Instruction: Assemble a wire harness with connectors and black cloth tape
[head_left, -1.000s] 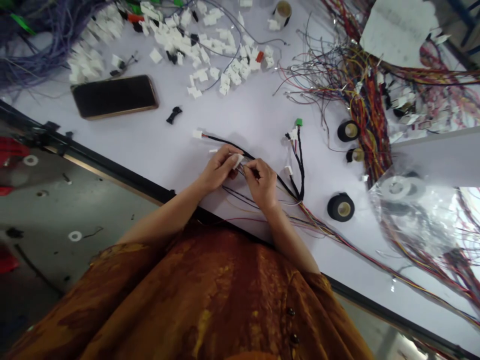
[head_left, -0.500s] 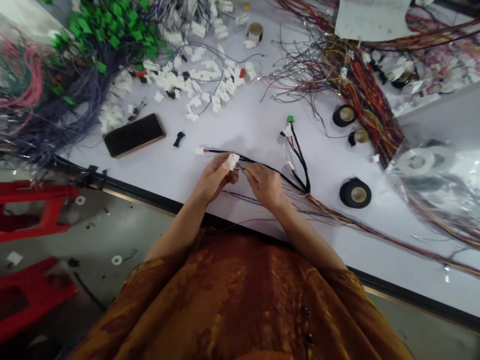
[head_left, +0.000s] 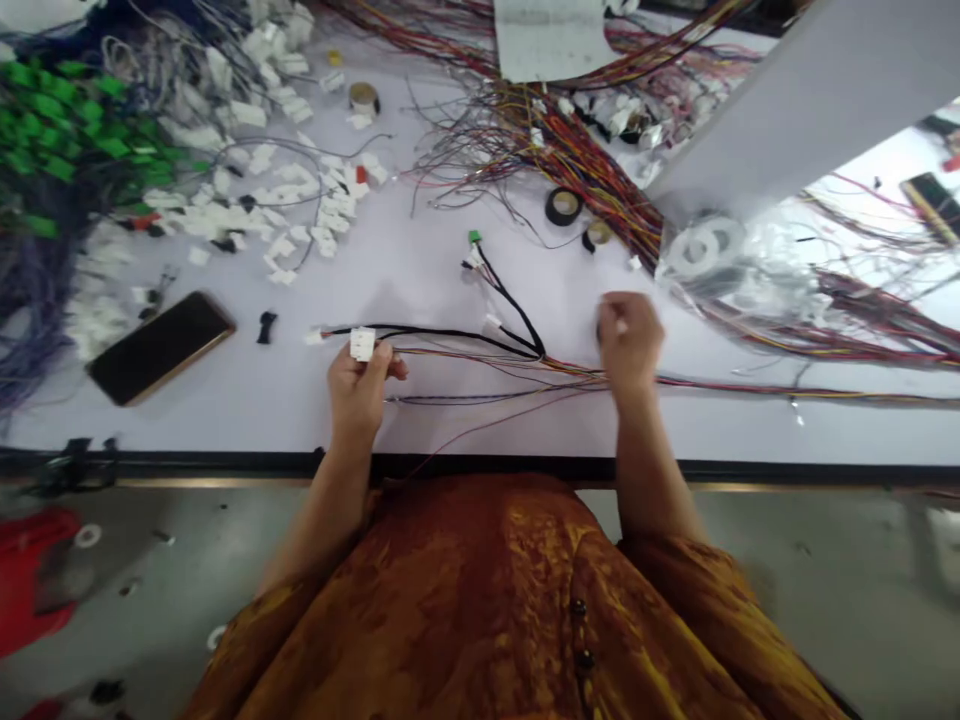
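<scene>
Left hand (head_left: 358,395) grips connector (head_left: 362,344), right hand (head_left: 630,340) raised

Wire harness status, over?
Left hand holding white connector; right hand apart, above loose coloured wires. Black wire harness flat on table. Phone off to left.

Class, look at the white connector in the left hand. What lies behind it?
A black cable runs behind the white connector, held by the left hand, out to a small white plug. The stretch directly behind the connector is covered, so whether they join cannot be seen.
</scene>
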